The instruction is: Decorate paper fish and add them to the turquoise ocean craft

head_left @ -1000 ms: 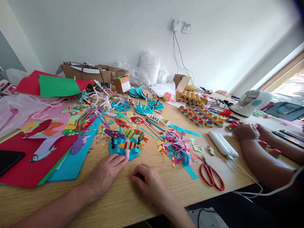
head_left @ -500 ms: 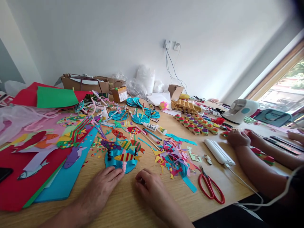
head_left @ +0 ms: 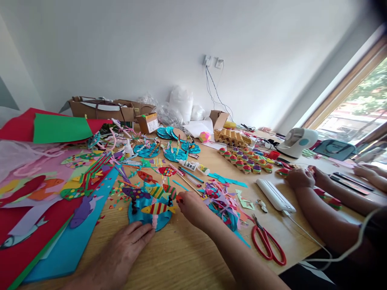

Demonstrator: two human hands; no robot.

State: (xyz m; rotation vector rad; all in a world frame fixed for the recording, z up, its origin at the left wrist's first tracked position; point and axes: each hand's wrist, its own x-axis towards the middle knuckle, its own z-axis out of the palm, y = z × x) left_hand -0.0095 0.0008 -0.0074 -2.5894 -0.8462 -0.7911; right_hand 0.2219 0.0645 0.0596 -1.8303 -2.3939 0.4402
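Note:
My left hand (head_left: 125,247) lies flat and open on the wooden table (head_left: 187,257), its fingertips at the near edge of a blue paper disc (head_left: 145,213). Colourful paper fish are stuck on the disc, among them a striped yellow one (head_left: 157,208). My right hand (head_left: 193,207) reaches forward to the disc's right edge. Its fingers are closed in a pinch on a small red-orange paper piece (head_left: 179,198), seemingly a fish's tail.
A pile of paper scraps (head_left: 225,197) and red scissors (head_left: 267,243) lie right of my right hand. Further off are a glue bottle (head_left: 192,165), a white flat device (head_left: 275,194) and a small fan (head_left: 294,141). Coloured sheets (head_left: 45,225) cover the left. Another person's hands (head_left: 299,177) work at the right.
My right hand has moved forward from the table's near edge to the disc and closed in a pinch. My left hand stays flat. The camera has tilted and shifted.

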